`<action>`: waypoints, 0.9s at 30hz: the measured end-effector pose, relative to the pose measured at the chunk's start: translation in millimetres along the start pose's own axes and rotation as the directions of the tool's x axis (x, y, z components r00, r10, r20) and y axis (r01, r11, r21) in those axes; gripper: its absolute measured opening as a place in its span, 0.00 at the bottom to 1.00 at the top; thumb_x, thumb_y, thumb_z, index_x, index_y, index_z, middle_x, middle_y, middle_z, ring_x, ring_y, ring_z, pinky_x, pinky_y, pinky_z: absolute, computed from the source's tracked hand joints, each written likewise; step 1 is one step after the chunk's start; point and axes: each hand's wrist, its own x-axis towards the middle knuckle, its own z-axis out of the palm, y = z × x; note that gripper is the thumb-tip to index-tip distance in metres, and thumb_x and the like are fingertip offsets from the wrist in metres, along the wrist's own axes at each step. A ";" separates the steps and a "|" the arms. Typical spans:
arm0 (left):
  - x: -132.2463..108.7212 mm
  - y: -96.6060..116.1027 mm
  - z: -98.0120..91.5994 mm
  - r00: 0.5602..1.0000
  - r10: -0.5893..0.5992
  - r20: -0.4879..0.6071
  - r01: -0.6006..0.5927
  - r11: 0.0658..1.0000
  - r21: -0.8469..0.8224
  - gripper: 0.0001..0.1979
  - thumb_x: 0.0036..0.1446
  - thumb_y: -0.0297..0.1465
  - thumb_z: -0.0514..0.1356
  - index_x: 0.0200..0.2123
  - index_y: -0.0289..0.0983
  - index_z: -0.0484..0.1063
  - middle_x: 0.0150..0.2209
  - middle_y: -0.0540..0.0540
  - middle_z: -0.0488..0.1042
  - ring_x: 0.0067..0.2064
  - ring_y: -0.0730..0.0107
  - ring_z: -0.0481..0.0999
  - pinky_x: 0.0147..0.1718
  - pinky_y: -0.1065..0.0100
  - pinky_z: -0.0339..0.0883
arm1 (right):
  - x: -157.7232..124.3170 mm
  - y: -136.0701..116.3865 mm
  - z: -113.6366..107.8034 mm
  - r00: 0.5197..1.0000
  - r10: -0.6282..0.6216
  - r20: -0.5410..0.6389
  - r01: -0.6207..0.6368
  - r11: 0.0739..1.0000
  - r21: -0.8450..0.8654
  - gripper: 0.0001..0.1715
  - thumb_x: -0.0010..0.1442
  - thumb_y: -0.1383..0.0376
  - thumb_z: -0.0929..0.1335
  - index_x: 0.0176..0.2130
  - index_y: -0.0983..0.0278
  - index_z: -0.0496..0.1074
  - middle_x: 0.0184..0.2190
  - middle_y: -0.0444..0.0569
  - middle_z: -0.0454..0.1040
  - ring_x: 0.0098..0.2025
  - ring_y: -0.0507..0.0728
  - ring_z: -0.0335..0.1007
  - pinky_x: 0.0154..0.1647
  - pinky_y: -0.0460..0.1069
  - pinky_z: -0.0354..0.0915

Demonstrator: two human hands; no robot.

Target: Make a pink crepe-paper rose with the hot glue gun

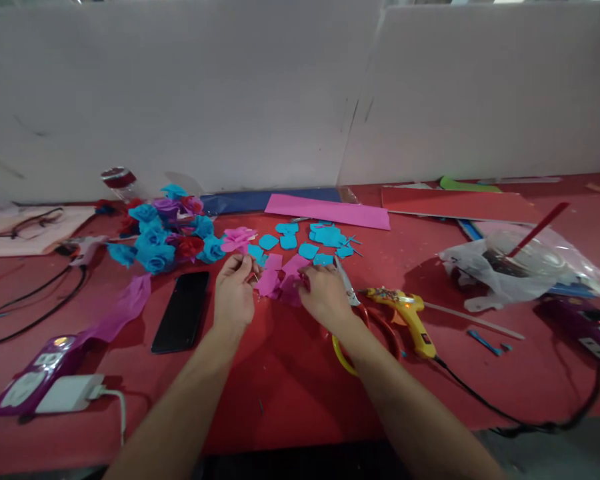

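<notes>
On the red table [280, 373], my left hand [234, 288] is closed in a pinch, its fingertips on a small thin piece I cannot make out, beside pink paper petals [275, 275]. My right hand [324, 295] rests knuckles up on the pink petals, fingers curled onto them. Blue cut petals [307, 240] lie scattered just beyond both hands. A finished pink paper flower [238, 238] sits behind my left hand.
Scissors [353, 300] and a yellow glue gun [407, 317] lie right of my right hand. A black phone [181, 310] lies to the left. A heap of blue, red and purple paper roses [163, 230] is at back left. A bagged cup [515, 267] stands right. Pink sheet [327, 211] behind.
</notes>
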 end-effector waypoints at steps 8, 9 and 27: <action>6.2 16.5 -7.1 0.998 0.057 -0.036 -0.056 0.998 0.026 0.09 0.49 0.25 0.62 0.24 0.36 0.62 0.22 0.54 0.64 0.19 0.84 0.59 0.16 0.78 0.51 | 2.1 1.0 10.6 1.000 0.002 0.027 0.001 0.993 -0.114 0.09 0.56 0.67 0.65 0.36 0.64 0.74 0.38 0.55 0.76 0.43 0.62 0.65 0.45 0.55 0.57; 7.4 18.5 -8.4 0.998 0.045 -0.052 -0.043 0.998 0.044 0.09 0.49 0.24 0.61 0.23 0.36 0.62 0.21 0.54 0.64 0.18 0.84 0.58 0.16 0.78 0.50 | 3.1 2.0 10.4 1.000 -0.010 -0.007 0.010 0.996 -0.087 0.09 0.56 0.67 0.65 0.35 0.63 0.74 0.37 0.54 0.76 0.42 0.62 0.66 0.45 0.55 0.57; 19.1 11.9 -19.2 0.987 -0.154 -0.043 0.156 0.987 0.038 0.04 0.44 0.22 0.64 0.22 0.32 0.71 0.20 0.52 0.66 0.16 0.86 0.57 0.15 0.79 0.47 | -6.1 -17.5 10.7 0.983 -0.150 -0.103 0.156 0.987 0.050 0.10 0.56 0.68 0.63 0.33 0.62 0.74 0.35 0.53 0.75 0.41 0.60 0.66 0.44 0.54 0.60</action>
